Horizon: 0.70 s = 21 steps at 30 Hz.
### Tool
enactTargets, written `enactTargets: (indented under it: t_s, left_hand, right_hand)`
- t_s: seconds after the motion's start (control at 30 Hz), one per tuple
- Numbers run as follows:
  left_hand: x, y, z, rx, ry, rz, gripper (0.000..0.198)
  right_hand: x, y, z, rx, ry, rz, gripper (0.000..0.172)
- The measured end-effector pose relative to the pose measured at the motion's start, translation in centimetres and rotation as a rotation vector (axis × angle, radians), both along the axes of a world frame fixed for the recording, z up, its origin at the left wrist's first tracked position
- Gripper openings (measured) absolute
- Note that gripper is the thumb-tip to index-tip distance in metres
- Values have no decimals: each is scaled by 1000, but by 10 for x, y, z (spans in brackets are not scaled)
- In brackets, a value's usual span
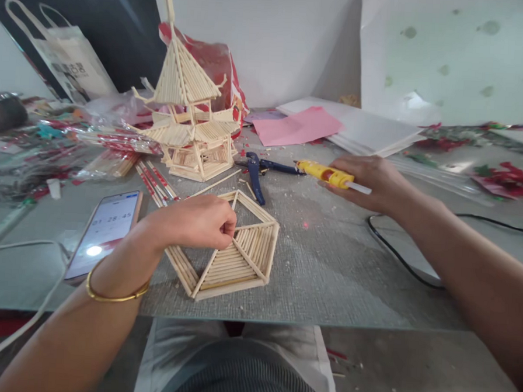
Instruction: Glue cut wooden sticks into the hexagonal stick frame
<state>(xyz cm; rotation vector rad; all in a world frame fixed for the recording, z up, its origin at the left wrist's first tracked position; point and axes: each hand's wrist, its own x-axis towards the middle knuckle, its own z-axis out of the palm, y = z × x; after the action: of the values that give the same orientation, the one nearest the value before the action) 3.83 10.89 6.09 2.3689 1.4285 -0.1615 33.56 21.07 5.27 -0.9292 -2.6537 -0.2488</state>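
Observation:
A flat hexagonal frame of thin wooden sticks lies near the table's front edge, two of its wedges filled with rows of sticks. My left hand is closed above its middle, with the fingertips at the point where the spokes meet. Whatever those fingers pinch is hidden. Off to the right, my right hand grips a yellow hot glue gun just above the table. A whitish glue stick pokes out of its rear end, and its nozzle points left.
Behind the frame stands a stick pagoda model. Dark blue pliers lie between it and the glue gun. A phone showing a timer is at left, near red-and-white wrapped sticks. Pink paper lies behind; a black cable curves at right.

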Motion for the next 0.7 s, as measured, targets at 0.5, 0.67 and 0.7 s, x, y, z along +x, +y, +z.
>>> enactTargets:
  t_s: [0.5, 0.67, 0.7]
  left_hand:
    - [0, -5, 6, -8, -8, -4, 21]
    - [5, -7, 5, 22, 34, 2, 22]
    - [6, -7, 5, 26, 42, 8, 22]
  right_hand:
    - [8, 10, -8, 51, 16, -18, 23]
    - [7, 8, -7, 35, 17, -5, 20]
    - [7, 8, -7, 32, 15, 1, 19]
